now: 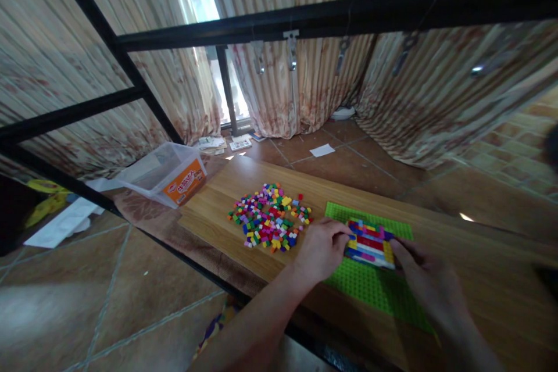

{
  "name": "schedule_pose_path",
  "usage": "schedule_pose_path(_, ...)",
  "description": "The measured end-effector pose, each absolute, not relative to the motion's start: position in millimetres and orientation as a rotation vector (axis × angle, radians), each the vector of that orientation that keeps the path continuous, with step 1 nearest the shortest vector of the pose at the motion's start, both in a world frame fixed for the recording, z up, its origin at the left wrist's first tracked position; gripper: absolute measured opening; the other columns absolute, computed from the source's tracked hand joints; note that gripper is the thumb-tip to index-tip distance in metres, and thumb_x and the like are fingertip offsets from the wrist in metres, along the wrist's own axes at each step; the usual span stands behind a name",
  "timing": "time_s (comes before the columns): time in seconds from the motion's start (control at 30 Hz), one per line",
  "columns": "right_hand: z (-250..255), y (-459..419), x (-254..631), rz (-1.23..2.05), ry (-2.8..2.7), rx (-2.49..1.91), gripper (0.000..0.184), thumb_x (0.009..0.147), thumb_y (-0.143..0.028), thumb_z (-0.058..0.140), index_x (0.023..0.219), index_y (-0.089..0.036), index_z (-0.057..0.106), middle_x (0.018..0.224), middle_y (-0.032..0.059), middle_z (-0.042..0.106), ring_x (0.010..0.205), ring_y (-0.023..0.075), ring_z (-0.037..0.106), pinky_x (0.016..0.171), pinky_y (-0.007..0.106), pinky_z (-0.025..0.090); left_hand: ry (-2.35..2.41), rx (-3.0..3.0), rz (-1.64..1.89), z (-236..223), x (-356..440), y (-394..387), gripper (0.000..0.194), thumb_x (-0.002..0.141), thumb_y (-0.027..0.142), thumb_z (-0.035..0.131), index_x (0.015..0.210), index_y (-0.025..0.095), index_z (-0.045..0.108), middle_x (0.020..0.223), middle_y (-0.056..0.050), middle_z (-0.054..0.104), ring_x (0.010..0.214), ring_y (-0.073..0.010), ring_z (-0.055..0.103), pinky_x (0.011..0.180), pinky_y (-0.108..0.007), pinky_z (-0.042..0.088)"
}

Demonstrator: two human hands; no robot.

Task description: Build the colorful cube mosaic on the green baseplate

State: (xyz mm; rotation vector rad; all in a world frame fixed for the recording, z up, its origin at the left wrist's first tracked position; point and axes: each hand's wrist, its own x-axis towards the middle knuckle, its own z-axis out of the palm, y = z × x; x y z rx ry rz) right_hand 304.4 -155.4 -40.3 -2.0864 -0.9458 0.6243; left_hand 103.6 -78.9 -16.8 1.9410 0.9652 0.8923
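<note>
A multicoloured block of toy building bricks point(368, 244), with red, yellow, white, blue and purple rows, is over a green studded baseplate point(361, 288). My left hand point(320, 249) is closed in a pinch at the block's left edge; whatever lies between its fingertips is too small to make out. On the opposite side, my right hand point(429, 276) grips the block's right edge, thumb in front and the other fingers partly hidden. Left of the baseplate lies a loose pile of small coloured bricks point(272, 221), near my left hand.
The wooden tabletop point(209, 209) carries everything. At its far left end stands a clear plastic box point(152, 177) with an orange label. A black metal frame point(261, 32) with hanging hooks crosses above the table. Curtains hang behind; papers point(322, 150) lie on the tiled floor.
</note>
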Motion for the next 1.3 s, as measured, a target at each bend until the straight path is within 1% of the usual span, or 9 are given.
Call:
schedule_pose_path(0.17,-33,-155,301,0.604,-0.972,-2.142,0.065,0.076,-0.064,0.053,0.113,-0.015,0.074,0.089,0.0105,0.078,0.074,0.0293,0.072,0.071,0.040,0.053,0.982,1.923,0.882,-16,106,-78,0.017,0.081,0.010,0.062,0.091,0.016,0.075,0.090,-0.005,0.073,0.084,-0.0159,0.067,0.083,-0.027,0.054)
schedule_pose_path(0.33,-30,-154,300,0.554,-1.031,-2.170,0.065,0.077,-0.064,0.049,0.112,-0.015,0.075,0.092,0.0112,0.077,0.082,0.0306,0.071,0.075,0.041,0.052,1.005,1.998,0.861,-15,106,-78,0.020,0.084,0.009,0.058,0.091,0.018,0.074,0.092,-0.005,0.074,0.088,-0.0167,0.067,0.087,-0.029,0.053)
schedule_pose_path(0.47,-28,-153,297,0.562,-1.022,-2.155,0.065,0.078,-0.062,0.050,0.113,-0.013,0.074,0.095,0.0124,0.077,0.080,0.0293,0.070,0.075,0.040,0.052,0.991,2.045,0.877,-15,107,-78,0.018,0.085,0.009,0.060,0.092,0.019,0.073,0.093,-0.004,0.075,0.090,-0.0171,0.068,0.087,-0.029,0.053)
schedule_pose_path(0.5,-27,-153,295,0.575,-1.024,-2.132,0.065,0.078,-0.062,0.049,0.113,-0.012,0.074,0.096,0.0126,0.077,0.079,0.0285,0.070,0.075,0.039,0.052,0.997,2.048,0.888,-15,107,-78,0.017,0.085,0.010,0.060,0.092,0.020,0.072,0.094,-0.003,0.075,0.090,-0.0172,0.069,0.087,-0.029,0.053)
schedule_pose_path(0.57,-25,-153,292,0.557,-1.038,-2.095,0.060,0.079,-0.058,0.050,0.109,-0.011,0.075,0.099,0.0133,0.077,0.085,0.0282,0.071,0.076,0.037,0.052,1.012,2.062,0.898,-16,109,-77,0.016,0.085,0.010,0.061,0.094,0.020,0.071,0.096,-0.003,0.075,0.090,-0.0173,0.069,0.086,-0.030,0.054)
schedule_pose_path(0.83,-25,-152,288,0.541,-1.051,-1.997,0.052,0.083,-0.053,0.051,0.106,-0.013,0.075,0.097,0.0118,0.077,0.085,0.0255,0.071,0.075,0.034,0.052,1.013,2.224,0.900,-19,114,-74,0.015,0.090,0.013,0.058,0.093,0.021,0.070,0.095,-0.003,0.075,0.089,-0.0177,0.070,0.084,-0.030,0.053)
schedule_pose_path(1.03,-25,-153,287,0.542,-1.047,-1.958,0.047,0.084,-0.050,0.053,0.106,-0.014,0.075,0.099,0.0108,0.078,0.087,0.0255,0.071,0.080,0.037,0.052,1.006,2.289,0.909,-16,114,-76,0.017,0.092,0.014,0.054,0.089,0.021,0.070,0.092,-0.003,0.074,0.089,-0.0169,0.069,0.082,-0.028,0.052)
schedule_pose_path(1.2,-27,-153,287,0.583,-1.041,-1.928,0.047,0.085,-0.050,0.053,0.107,-0.013,0.073,0.100,0.0119,0.077,0.089,0.0255,0.071,0.081,0.037,0.052,1.045,2.194,0.962,-13,116,-79,0.018,0.087,0.011,0.054,0.092,0.019,0.069,0.093,-0.005,0.074,0.088,-0.0180,0.069,0.082,-0.029,0.053)
schedule_pose_path(1.3,-25,-153,287,0.562,-1.017,-1.958,0.047,0.085,-0.050,0.053,0.108,-0.013,0.073,0.100,0.0120,0.076,0.085,0.0243,0.070,0.078,0.036,0.052,1.054,2.060,0.971,-14,116,-79,0.020,0.085,0.008,0.053,0.092,0.018,0.069,0.089,-0.005,0.075,0.082,-0.0167,0.069,0.077,-0.027,0.054)
